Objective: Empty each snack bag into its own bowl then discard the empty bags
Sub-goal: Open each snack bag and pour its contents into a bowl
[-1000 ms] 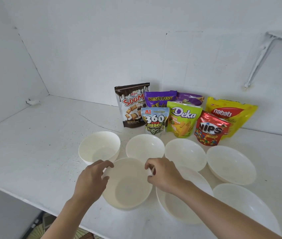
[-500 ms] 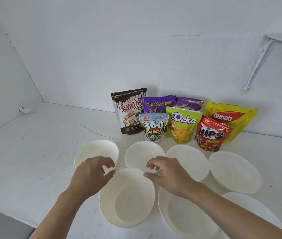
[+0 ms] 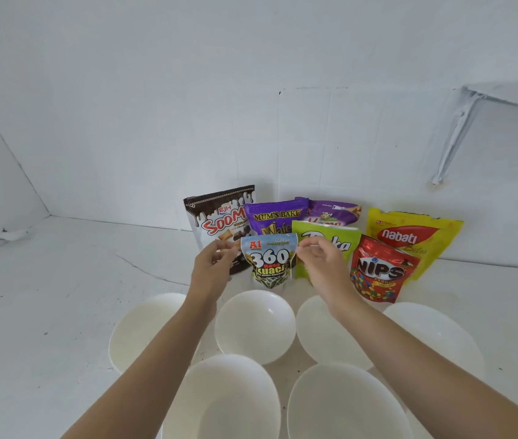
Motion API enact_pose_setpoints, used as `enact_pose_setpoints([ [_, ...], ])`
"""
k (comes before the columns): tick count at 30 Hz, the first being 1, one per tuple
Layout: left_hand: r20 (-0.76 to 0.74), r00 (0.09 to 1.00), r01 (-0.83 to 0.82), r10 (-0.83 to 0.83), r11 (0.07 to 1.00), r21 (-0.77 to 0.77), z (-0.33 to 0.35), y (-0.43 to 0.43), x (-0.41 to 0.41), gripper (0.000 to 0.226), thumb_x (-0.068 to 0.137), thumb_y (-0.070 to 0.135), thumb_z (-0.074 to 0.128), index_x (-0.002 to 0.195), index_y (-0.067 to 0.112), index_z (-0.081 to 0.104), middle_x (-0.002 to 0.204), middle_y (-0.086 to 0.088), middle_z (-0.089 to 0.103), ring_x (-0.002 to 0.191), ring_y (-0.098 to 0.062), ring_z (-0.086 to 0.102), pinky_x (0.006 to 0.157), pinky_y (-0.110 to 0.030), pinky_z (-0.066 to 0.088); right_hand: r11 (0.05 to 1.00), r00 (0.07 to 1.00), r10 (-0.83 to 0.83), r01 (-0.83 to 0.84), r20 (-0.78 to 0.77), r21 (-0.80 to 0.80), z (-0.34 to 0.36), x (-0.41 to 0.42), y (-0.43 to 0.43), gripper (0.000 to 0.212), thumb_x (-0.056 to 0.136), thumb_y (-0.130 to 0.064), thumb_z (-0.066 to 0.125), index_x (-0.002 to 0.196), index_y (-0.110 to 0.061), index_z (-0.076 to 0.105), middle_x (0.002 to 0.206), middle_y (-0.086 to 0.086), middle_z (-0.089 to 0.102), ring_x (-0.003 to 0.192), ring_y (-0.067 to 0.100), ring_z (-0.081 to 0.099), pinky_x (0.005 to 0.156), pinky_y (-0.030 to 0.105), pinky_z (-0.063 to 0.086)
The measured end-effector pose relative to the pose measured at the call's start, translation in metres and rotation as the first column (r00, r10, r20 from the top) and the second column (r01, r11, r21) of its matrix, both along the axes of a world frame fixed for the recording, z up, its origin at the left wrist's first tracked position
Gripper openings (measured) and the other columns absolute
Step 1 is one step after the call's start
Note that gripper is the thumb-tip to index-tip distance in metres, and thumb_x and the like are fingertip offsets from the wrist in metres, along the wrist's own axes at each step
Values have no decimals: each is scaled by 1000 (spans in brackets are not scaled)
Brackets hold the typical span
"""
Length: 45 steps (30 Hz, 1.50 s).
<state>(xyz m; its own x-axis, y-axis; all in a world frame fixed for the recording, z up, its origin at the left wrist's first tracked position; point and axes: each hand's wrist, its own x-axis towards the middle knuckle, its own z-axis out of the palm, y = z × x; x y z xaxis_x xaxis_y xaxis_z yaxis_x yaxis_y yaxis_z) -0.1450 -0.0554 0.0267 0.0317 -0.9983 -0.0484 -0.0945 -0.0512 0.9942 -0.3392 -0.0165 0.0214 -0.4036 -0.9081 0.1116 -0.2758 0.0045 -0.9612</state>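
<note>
A small grey 360 Kuaci bag [image 3: 268, 264] stands at the front of a row of snack bags. My left hand [image 3: 211, 267] pinches its top left corner and my right hand [image 3: 318, 261] pinches its top right corner. Behind it are a brown Soomi bag [image 3: 219, 213], a purple Mum's Bake bag [image 3: 275, 217], a second purple bag [image 3: 333, 212], a green Deka bag [image 3: 318, 231] partly hidden by my right hand, a yellow Nabati bag [image 3: 409, 236] and a red Nips bag [image 3: 381, 270]. Several empty white bowls sit before the bags, the nearest to the Kuaci bag being the middle bowl [image 3: 254, 324].
All stands on a white counter [image 3: 61, 296] in a corner of white walls. A white shelf bracket [image 3: 454, 134] hangs on the wall at upper right. Two larger bowls [image 3: 226, 397] lie closest to me under my forearms.
Both hands have let go of the near bowl's rim and moved forward over the bowls to the top corners of the 360 Kuaci bag. The camera has tilted up.
</note>
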Motion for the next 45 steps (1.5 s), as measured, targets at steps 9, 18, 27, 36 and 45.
enact_pose_setpoints([
  [9,-143,987,91,-74,990,112,-26,-42,-29,14,99,13,62,96,15,75,107,-1,75,100,-16,69,72,-21,50,994,999,-41,43,-20,103,-37,8,-44,15,95,-18,63,110,-20,67,105,-8,65,106,12,60,86,28,46],
  [18,-159,985,93,-66,981,169,-43,-53,-31,18,96,-1,61,98,7,77,106,-4,74,95,-14,70,71,-20,59,987,980,-109,88,166,131,-48,18,-58,21,90,-7,65,100,-25,69,113,1,68,107,19,63,92,37,55],
  [27,-173,981,94,-87,995,29,-18,-44,-14,16,95,1,65,97,10,79,121,-4,68,112,-23,68,81,-30,63,997,963,-25,44,267,-67,-9,31,-39,23,94,-8,62,110,-23,67,115,-10,66,114,10,61,81,17,50],
  [36,-109,990,62,-86,976,-209,58,-17,28,14,83,2,80,93,12,79,87,0,80,83,-16,78,63,-26,58,944,929,242,-159,280,-287,51,58,-25,45,92,-1,64,113,-41,68,124,-6,65,118,23,61,91,45,58],
  [45,41,999,16,1,912,-410,89,17,117,23,86,1,76,96,21,78,86,5,75,65,-5,60,64,-17,54,881,887,395,-293,238,-372,76,129,-23,31,94,-8,67,116,-29,69,116,5,71,97,23,71,75,33,62],
])
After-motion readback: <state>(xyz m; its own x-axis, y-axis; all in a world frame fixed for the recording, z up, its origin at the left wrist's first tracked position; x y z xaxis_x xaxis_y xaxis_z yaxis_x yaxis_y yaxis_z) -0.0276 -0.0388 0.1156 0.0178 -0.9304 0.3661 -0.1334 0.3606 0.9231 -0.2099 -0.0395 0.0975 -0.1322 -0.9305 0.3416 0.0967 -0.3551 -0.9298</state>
